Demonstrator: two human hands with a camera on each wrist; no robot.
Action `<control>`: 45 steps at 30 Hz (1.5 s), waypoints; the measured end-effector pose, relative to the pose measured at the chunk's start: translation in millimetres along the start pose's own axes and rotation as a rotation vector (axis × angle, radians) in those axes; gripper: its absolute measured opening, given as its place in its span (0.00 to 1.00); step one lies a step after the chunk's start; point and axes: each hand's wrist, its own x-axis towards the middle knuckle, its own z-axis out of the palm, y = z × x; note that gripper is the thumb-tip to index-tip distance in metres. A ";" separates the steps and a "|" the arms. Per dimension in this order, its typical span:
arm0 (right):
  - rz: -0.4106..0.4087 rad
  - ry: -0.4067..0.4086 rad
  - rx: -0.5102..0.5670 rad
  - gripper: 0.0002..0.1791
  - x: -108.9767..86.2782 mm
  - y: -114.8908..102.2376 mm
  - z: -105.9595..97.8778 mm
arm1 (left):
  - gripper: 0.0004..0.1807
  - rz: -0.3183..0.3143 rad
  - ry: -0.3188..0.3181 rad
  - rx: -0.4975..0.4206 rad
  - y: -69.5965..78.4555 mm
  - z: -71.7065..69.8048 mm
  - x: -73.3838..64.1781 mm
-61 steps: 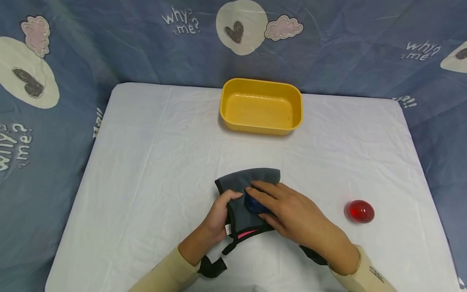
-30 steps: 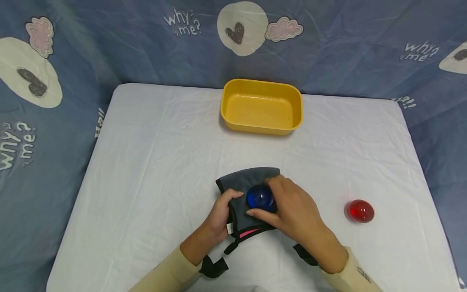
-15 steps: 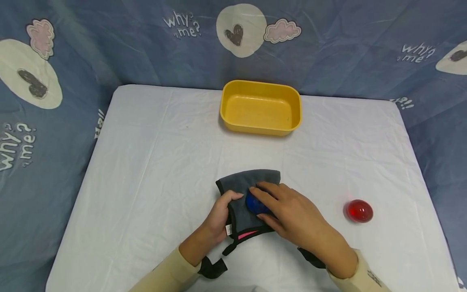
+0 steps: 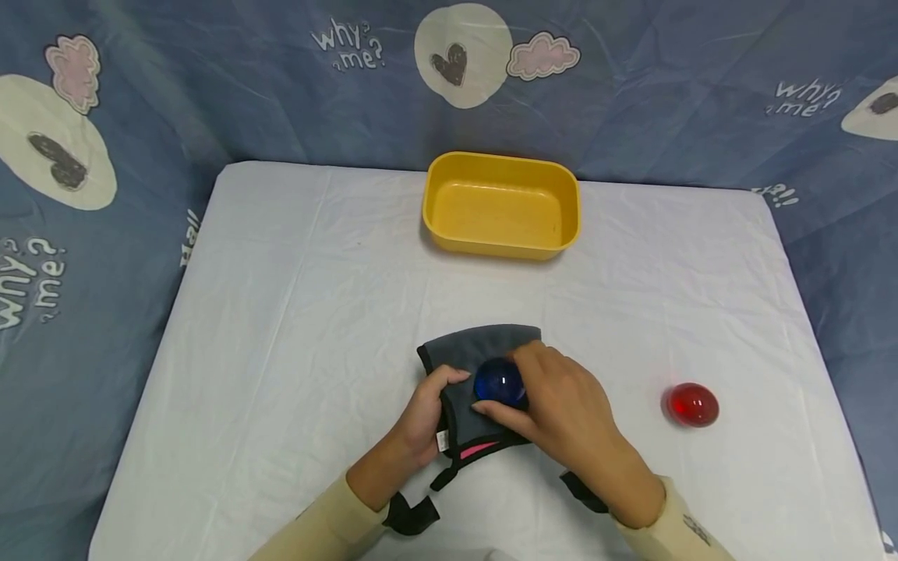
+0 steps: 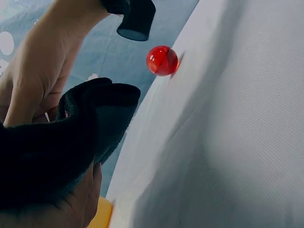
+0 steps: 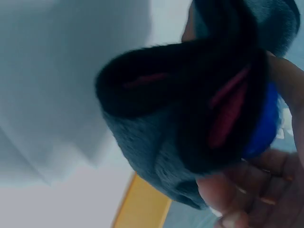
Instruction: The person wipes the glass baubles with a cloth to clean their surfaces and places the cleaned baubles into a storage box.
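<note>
My left hand (image 4: 417, 421) grips a grey fleecy cloth (image 4: 480, 339) with black edging by its left side, thumb on top. Against the cloth sits a glossy blue ball (image 4: 498, 380). My right hand (image 4: 571, 409) holds this ball, its thumb along the near side and its fingers around the far right side. In the right wrist view the folded cloth (image 6: 152, 137) shows a pink inner side, and part of the blue ball (image 6: 266, 126) peeks out beside it. The left wrist view has the cloth (image 5: 99, 118) bunched over the left hand's fingers.
A clear red ball (image 4: 693, 405) rests on the white-covered table (image 4: 316, 327), to the right of the right hand. At the far edge stands a yellow plastic tub (image 4: 501, 206). A blue printed curtain (image 4: 281, 86) surrounds the table. Black straps (image 4: 410, 514) sit at the wrists.
The right hand moves back and forth over the blue ball: its fingers covered the top half a second ago and now lie back at the right. Left hand and cloth stay nearly still.
</note>
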 end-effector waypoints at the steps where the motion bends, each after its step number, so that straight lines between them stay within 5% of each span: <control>1: 0.012 0.013 -0.011 0.37 -0.3 -0.3 1.2 | 0.32 0.001 -0.007 -0.001 -0.3 0.4 0.3; 10: 0.057 0.003 -0.005 0.42 -2.6 -2.3 1.3 | 0.31 0.001 0.013 0.014 -0.7 0.3 0.1; 25: -0.071 -0.246 0.024 0.40 2.2 -7.8 -22.0 | 0.33 -0.008 -0.006 0.013 0.0 -1.7 -0.7; 36: -0.065 -0.216 0.067 0.36 1.3 -5.8 -15.5 | 0.33 -0.006 -0.012 0.002 -1.0 -3.3 -0.3; 45: 0.041 -0.113 0.079 0.35 -1.0 -6.4 -6.0 | 0.31 0.005 -0.018 -0.003 -2.6 -2.7 1.4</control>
